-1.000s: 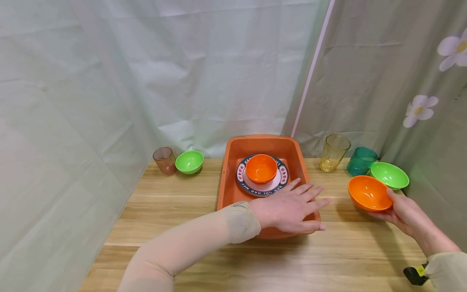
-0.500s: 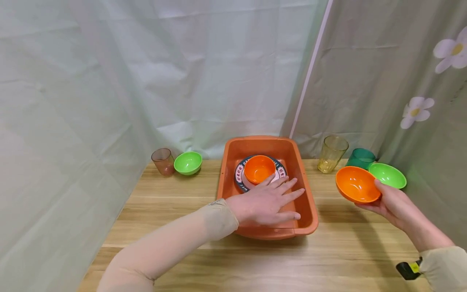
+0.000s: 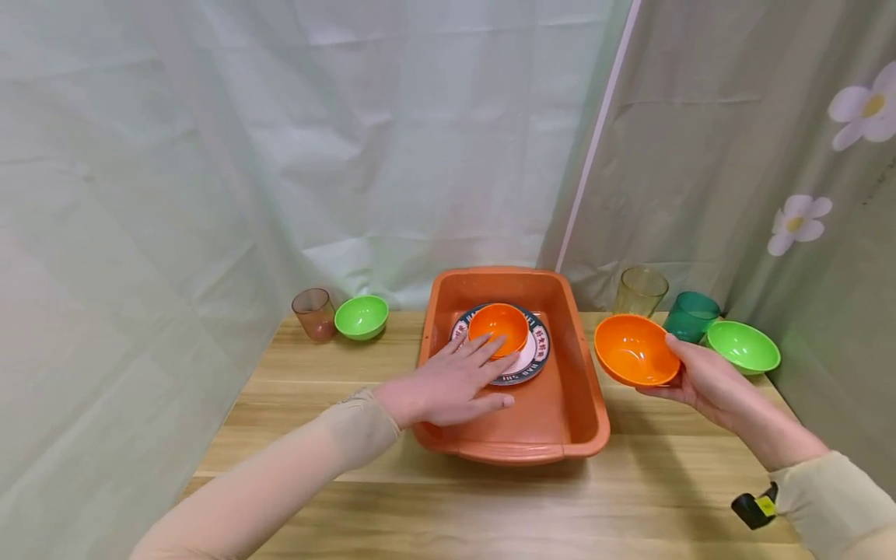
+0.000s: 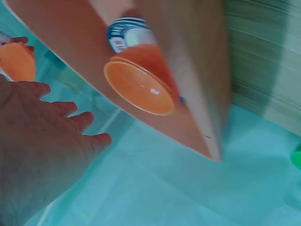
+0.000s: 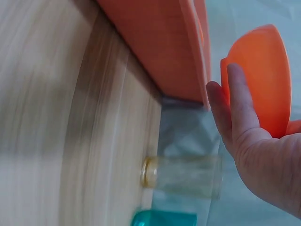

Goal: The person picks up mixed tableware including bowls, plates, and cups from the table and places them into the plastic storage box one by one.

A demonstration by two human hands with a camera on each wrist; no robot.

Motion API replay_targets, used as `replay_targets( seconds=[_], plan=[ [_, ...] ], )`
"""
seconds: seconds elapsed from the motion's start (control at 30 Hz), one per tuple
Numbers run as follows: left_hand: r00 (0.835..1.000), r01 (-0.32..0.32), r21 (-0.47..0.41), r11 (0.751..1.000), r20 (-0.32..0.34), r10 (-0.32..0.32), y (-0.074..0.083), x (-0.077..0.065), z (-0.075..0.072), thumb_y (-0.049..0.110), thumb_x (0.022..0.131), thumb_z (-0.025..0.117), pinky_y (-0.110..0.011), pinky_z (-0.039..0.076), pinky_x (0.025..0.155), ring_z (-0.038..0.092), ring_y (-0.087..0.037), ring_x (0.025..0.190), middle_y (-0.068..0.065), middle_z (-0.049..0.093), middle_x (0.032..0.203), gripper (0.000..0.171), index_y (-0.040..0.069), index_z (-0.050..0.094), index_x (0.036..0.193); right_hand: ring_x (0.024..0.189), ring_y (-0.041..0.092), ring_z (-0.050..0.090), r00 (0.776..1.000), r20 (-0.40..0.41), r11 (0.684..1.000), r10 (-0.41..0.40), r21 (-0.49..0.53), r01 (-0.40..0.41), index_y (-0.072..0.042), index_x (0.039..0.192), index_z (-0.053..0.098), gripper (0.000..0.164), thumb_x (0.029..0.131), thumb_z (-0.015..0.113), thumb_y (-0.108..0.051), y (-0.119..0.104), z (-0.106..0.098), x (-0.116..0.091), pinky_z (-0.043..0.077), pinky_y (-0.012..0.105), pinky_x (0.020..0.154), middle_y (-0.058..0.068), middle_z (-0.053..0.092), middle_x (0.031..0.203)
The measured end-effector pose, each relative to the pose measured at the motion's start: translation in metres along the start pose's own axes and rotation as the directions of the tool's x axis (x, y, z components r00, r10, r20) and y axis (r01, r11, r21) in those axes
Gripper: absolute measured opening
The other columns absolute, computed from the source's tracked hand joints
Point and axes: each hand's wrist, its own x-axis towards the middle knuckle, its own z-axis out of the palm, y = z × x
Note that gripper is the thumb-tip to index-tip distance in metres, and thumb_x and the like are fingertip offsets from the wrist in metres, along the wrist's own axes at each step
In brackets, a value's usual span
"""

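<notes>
My right hand point(image 3: 717, 389) holds an orange bowl point(image 3: 635, 350) by its right side, thumb at the rim and fingers underneath. The bowl is in the air just right of a terracotta-coloured plastic basin point(image 3: 542, 420); in the right wrist view its outer side point(image 5: 265, 75) faces the camera. With fingers spread, my left hand point(image 3: 448, 385) hovers over the basin's left side and holds nothing. Inside the basin lies a patterned plate point(image 3: 540, 346) bearing more orange bowls point(image 3: 498, 323), nested, with two rims showing in the left wrist view. My left fingertips overlap these bowls in the head view.
A yellow glass point(image 3: 642, 289), a teal glass point(image 3: 691, 315) and a green bowl point(image 3: 743, 348) stand at the back right of the wooden table point(image 3: 350, 498). At the back left are a brownish-pink glass point(image 3: 315, 315) and another green bowl point(image 3: 362, 318). Pale curtains point(image 3: 420, 155) hang behind.
My right hand has carried the orange bowl leftward from beside the green bowl to near the basin. My left hand has moved left across the basin, away from its right rim.
</notes>
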Motion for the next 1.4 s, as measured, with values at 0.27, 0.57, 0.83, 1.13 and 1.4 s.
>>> replay_targets(
  seconds=[0.27,0.57,0.83,1.13,1.4],
  plan=[
    [1.000,0.028,0.001,1.000,-0.009,-0.028,-0.018,-0.031,0.002,0.068,0.104,0.029,-0.056,0.005,0.124,0.010,-0.032,0.156,-0.009,0.012,0.171,0.077,0.022,0.023,0.165,0.103,0.025,0.070,0.997,0.076,0.995,0.003,-0.100,0.005,0.011,0.157,0.013,0.069,0.113,0.032,-0.037,-0.011,0.045,0.013,0.055,0.052,0.092,0.019,0.056,0.129],
    [0.996,0.084,-0.026,0.996,-0.024,-0.085,-0.034,-0.061,0.008,0.068,0.104,0.029,-0.054,0.004,0.124,0.008,-0.031,0.156,-0.007,0.013,0.171,0.075,0.025,0.021,0.165,0.103,0.028,0.070,0.987,0.162,0.989,0.022,-0.146,0.002,0.012,0.155,0.021,0.063,0.114,0.032,-0.033,-0.013,0.098,0.034,0.054,0.055,0.092,0.031,0.051,0.137],
    [0.994,0.105,-0.024,0.994,-0.037,-0.105,-0.041,-0.081,0.012,0.068,0.104,0.032,-0.057,0.007,0.123,0.014,-0.033,0.155,-0.008,0.012,0.171,0.076,0.023,0.024,0.165,0.099,0.031,0.072,0.979,0.198,0.981,0.042,-0.193,-0.003,0.013,0.149,0.034,0.058,0.113,0.037,-0.033,-0.011,0.133,0.046,0.058,0.051,0.087,0.026,0.062,0.122],
    [0.991,0.128,-0.064,0.990,-0.037,-0.130,-0.043,-0.078,0.008,0.065,0.104,0.033,-0.058,0.008,0.123,0.013,-0.033,0.155,-0.008,0.011,0.171,0.075,0.021,0.024,0.165,0.098,0.030,0.072,0.968,0.250,0.987,0.025,-0.159,0.016,0.012,0.147,0.035,0.055,0.113,0.036,-0.032,-0.006,0.144,0.049,0.058,0.053,0.086,0.024,0.063,0.121],
    [0.976,0.167,-0.480,0.861,-0.043,-0.213,-0.039,-0.056,-0.006,0.048,0.110,0.036,-0.052,0.019,0.123,0.022,-0.034,0.153,-0.013,0.026,0.167,0.065,0.009,0.031,0.161,0.097,0.030,0.072,0.975,0.221,0.988,0.031,-0.152,0.003,0.011,0.147,0.038,0.056,0.113,0.037,-0.034,-0.009,0.141,0.049,0.057,0.052,0.087,0.023,0.064,0.120]
  ],
)
